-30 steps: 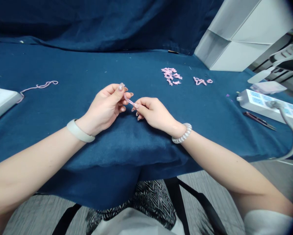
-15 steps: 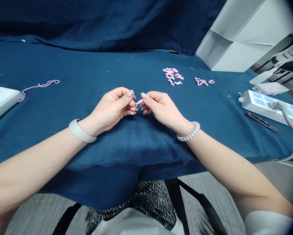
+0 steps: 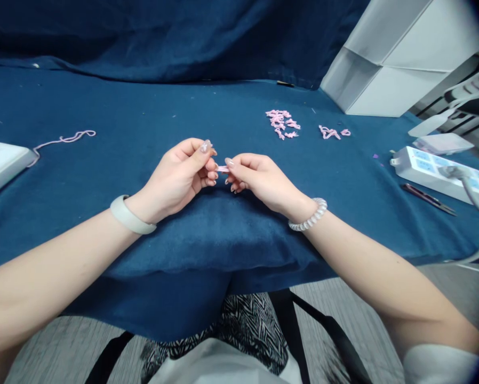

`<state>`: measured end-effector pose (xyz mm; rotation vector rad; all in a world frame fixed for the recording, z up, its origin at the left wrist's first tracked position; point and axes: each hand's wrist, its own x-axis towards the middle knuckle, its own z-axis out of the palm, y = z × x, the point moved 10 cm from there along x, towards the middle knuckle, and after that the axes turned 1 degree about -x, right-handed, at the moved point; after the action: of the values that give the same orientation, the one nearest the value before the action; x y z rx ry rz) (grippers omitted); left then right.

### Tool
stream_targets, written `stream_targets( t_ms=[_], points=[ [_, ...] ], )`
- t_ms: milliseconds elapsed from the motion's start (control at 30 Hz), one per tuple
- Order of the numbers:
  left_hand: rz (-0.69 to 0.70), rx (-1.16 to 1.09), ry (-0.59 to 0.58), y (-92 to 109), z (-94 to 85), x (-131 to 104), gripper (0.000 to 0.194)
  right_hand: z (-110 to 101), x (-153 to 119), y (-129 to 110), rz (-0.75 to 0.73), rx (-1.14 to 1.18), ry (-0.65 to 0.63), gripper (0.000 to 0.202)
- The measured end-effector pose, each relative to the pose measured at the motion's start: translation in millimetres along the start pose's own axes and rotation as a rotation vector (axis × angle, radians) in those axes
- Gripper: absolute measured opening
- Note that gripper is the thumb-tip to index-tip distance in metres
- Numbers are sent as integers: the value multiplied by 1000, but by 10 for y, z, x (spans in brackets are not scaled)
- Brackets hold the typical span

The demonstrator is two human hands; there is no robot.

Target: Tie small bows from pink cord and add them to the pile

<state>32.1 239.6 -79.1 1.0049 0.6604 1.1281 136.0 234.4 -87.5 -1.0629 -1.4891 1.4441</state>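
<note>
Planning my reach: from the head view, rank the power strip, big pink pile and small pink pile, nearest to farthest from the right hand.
1. Big pile: beyond the right hand, slightly right.
2. Small pile: farther right.
3. Power strip: far right.

Box (image 3: 3, 168): left end of table (image 3: 143, 117). Cord (image 3: 69, 138): beside box. Power strip (image 3: 443, 172): right end. Snips (image 3: 429, 199): before strip. Cabinet (image 3: 387, 69): behind strip.
</note>
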Motion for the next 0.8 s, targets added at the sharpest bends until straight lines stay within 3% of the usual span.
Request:
stream_targets(
  t_ms=[200, 567, 800],
  points=[
    [14, 40, 19, -8, -23, 7, 19, -14, 0, -15, -6, -21, 17, 31],
    [16, 108, 36, -9, 10, -20, 22, -137, -102, -291, -309, -399, 176, 34],
    [-70, 72, -46, -118, 67, -19, 26, -146, -100, -268, -347, -356, 205, 27]
  ],
)
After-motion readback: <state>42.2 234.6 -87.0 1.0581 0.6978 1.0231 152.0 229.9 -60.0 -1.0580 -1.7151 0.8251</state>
